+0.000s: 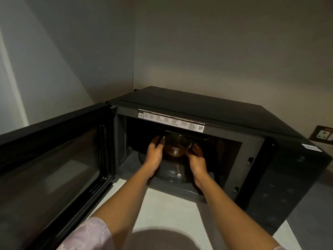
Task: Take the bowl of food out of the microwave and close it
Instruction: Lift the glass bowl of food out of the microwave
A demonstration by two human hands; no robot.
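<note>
A black microwave (207, 109) stands in a wall corner on a white counter, its door (54, 159) swung wide open to the left. Inside, over the glass turntable (171, 174), is a clear glass bowl (177, 147) with dark brown food in it. Both my arms reach into the cavity. My left hand (155, 152) cups the bowl's left side and my right hand (196, 159) cups its right side, fingers curled around the glass. The bowl's base is hidden in shadow, so I cannot tell whether it rests on the turntable or is lifted.
The open door blocks the counter's left side. A white counter (167, 210) lies in front of the microwave. The control panel (281, 186) fills the microwave's right front. A wall socket plate (322, 135) sits on the right wall. Walls close in behind and to the left.
</note>
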